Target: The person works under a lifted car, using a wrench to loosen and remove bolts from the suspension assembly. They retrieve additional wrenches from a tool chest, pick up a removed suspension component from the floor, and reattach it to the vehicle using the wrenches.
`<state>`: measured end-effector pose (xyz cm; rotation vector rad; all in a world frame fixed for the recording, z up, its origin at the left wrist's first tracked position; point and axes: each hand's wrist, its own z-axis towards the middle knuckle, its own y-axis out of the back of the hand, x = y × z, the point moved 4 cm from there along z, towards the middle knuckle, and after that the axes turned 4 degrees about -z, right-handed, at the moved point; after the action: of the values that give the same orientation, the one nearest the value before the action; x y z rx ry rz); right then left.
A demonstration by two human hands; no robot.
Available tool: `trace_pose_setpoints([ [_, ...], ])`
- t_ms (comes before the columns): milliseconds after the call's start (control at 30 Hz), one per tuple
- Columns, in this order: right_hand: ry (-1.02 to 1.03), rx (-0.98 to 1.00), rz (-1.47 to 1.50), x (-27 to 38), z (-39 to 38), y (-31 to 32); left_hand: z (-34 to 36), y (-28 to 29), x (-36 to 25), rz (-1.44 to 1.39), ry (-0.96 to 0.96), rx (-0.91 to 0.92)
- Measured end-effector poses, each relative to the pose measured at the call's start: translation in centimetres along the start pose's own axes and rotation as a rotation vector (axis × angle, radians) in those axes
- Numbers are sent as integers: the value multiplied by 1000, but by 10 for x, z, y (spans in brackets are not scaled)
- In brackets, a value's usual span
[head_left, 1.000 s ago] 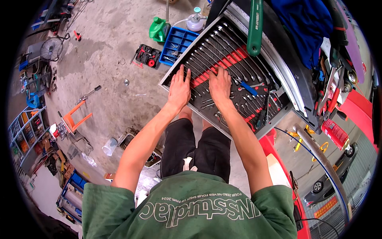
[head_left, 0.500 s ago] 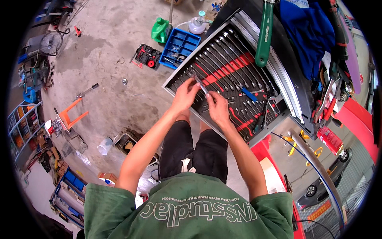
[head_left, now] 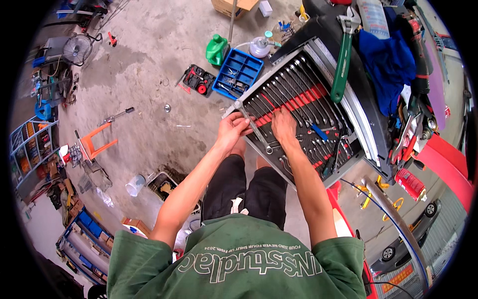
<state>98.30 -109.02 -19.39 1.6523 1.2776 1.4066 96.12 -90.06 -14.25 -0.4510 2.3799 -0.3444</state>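
Observation:
My left hand (head_left: 233, 130) is closed around a silver combination wrench (head_left: 259, 133), which slants over the drawer's near left edge. One end of the wrench sticks out past my fingertips and its ring end points down toward my lap. My right hand (head_left: 285, 125) reaches into the open tool drawer (head_left: 244, 142), fingers bent down and drawn together over the wrench row. Whatever those fingertips grip, if anything, is hidden. Long silver wrenches (head_left: 294, 82) lie in rows on a dark liner with red strips. A blue-handled tool (head_left: 319, 132) rests right of my right hand.
Above the drawer, a green-handled adjustable wrench (head_left: 342, 65) lies on the cabinet top beside a blue cloth (head_left: 383, 60). On the floor beyond stand a blue divided tray (head_left: 247, 65), a green jug (head_left: 217, 50) and an open tool case (head_left: 196, 79). A red can (head_left: 411, 184) is at right.
My right hand has left the wrench and moved into the drawer, over the tool rows. The wrench stays in my left hand, more fully in sight. The whole view has shifted slightly.

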Motion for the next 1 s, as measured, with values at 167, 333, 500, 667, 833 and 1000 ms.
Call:
trace_pose_setpoints([
  [167,-146,87,194,16,-28,39,-12,6,-27,26,-33,58],
  [333,-525,249,947,26,-73,72,-27,4,-40,26,-39,118],
  [500,-474,212,1174,34,-102,104,-56,-8,-41,66,-29,108],
  [667,-415,239,1287,34,-120,122,-92,-25,-27,33,-100,105],
  [833,-267,319,1238,22,-134,125,-131,-48,-3,29,-150,64],
  [1000,-227,220,1071,-9,-124,93,-162,-59,35,82,-190,-49],
])
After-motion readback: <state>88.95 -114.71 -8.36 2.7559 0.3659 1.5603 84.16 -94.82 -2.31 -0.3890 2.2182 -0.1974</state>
